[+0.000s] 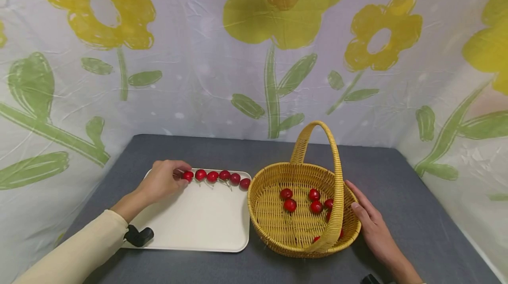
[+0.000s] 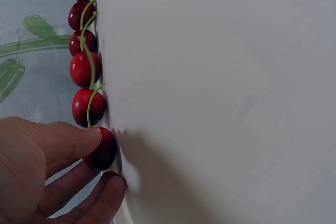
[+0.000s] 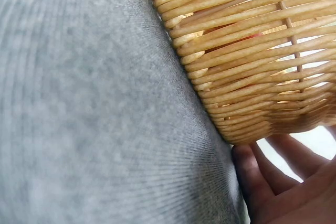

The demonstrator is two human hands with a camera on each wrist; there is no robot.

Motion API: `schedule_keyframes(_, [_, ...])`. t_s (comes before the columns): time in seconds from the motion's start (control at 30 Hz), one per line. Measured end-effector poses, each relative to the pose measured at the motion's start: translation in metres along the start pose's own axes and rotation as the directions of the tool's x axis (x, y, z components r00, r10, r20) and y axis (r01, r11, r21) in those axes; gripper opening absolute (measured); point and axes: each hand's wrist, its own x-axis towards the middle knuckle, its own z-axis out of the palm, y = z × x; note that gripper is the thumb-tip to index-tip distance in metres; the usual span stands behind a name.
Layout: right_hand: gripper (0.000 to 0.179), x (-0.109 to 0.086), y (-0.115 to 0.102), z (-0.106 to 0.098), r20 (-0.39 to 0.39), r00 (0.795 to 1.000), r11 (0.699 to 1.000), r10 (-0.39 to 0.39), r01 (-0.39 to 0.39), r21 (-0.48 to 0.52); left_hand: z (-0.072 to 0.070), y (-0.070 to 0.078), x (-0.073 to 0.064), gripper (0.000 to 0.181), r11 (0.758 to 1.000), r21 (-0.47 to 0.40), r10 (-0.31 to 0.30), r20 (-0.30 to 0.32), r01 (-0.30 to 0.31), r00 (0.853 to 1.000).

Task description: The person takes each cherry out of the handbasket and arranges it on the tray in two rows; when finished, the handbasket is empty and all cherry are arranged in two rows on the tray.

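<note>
Between thumb and fingers, my left hand (image 1: 164, 181) pinches a red cherry (image 2: 107, 150) at the left end of a row. The row of several cherries (image 1: 212, 176), some with green stems, runs along the far edge of a white tray (image 1: 194, 224). To the right of the tray stands a yellow wicker basket (image 1: 274, 242) with a tall arched handle, and more cherries (image 1: 290, 205) lie inside it. My right hand (image 1: 373, 226) rests against the basket's right side, fingers fairly straight along the outer wall and thumb at the rim.
A dark grey cloth (image 1: 412, 213) covers the table under the tray and basket. Behind and at both sides hangs a pale curtain (image 1: 190, 99) printed with yellow flowers. The basket's handle (image 1: 337, 173) arches high over its right half.
</note>
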Motion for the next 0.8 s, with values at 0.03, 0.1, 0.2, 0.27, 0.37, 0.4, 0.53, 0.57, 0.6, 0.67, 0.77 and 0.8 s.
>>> schedule_keyframes(0.03, [0.052, 0.0, 0.0, 0.0, 0.0, 1.0, 1.0, -0.001, 0.001, 0.002, 0.0, 0.001, -0.001, 0.033, 1.0, -0.002, -0.003, 0.0, 0.003, 1.0])
schedule_keyframes(0.1, [0.052, -0.001, 0.0, 0.001, 0.0, 1.0, 1.0, -0.004, 0.004, 0.005, -0.002, 0.003, -0.004, 0.035, 1.0, -0.004, -0.014, -0.008, 0.014, 1.0])
schedule_keyframes(0.2, [0.052, -0.001, 0.0, 0.0, 0.002, 1.0, 1.0, -0.008, 0.008, 0.011, -0.005, 0.01, -0.007, 0.037, 1.0, 0.007, -0.02, -0.032, 0.02, 0.999])
schedule_keyframes(0.27, [0.052, -0.001, 0.0, 0.0, 0.004, 1.0, 1.0, -0.009, 0.009, 0.012, -0.007, 0.018, -0.009, 0.039, 1.0, 0.006, -0.02, -0.057, 0.02, 0.998])
schedule_keyframes(0.37, [0.052, 0.0, 0.0, 0.0, 0.008, 1.0, 1.0, -0.006, 0.006, 0.011, -0.009, 0.036, -0.011, 0.042, 0.999, -0.038, -0.007, -0.092, 0.003, 0.996])
schedule_keyframes(0.4, [0.052, 0.0, 0.0, -0.001, 0.01, 1.0, 1.0, -0.005, 0.005, 0.011, -0.008, 0.044, -0.011, 0.042, 0.998, -0.068, -0.004, -0.101, -0.003, 0.995])
schedule_keyframes(0.53, [0.053, 0.0, 0.0, -0.002, 0.011, 1.0, 1.0, -0.003, 0.003, 0.011, -0.002, 0.079, -0.007, 0.042, 0.962, -0.27, 0.025, -0.087, -0.048, 0.996])
schedule_keyframes(0.57, [0.053, 0.0, 0.0, -0.002, 0.012, 1.0, 1.0, -0.004, 0.003, 0.013, 0.002, 0.089, -0.006, 0.042, 0.941, -0.333, 0.038, -0.069, -0.059, 0.997])
schedule_keyframes(0.6, [0.053, 0.0, 0.0, -0.002, 0.011, 1.0, 1.0, -0.005, 0.005, 0.014, 0.005, 0.099, -0.004, 0.042, 0.916, -0.394, 0.056, -0.05, -0.071, 0.997])
schedule_keyframes(0.67, [0.053, 0.0, 0.001, -0.002, 0.011, 1.0, 1.0, -0.01, 0.01, 0.017, 0.014, 0.118, -0.001, 0.042, 0.859, -0.504, 0.105, -0.005, -0.093, 0.994])
schedule_keyframes(0.77, [0.053, 0.001, 0.001, -0.001, 0.013, 1.0, 1.0, -0.014, 0.013, 0.018, 0.029, 0.146, 0.003, 0.042, 0.784, -0.608, 0.199, 0.058, -0.123, 0.978])
schedule_keyframes(0.8, [0.053, 0.001, 0.001, -0.001, 0.011, 1.0, 1.0, -0.014, 0.014, 0.017, 0.035, 0.154, 0.004, 0.043, 0.766, -0.629, 0.23, 0.076, -0.133, 0.97])
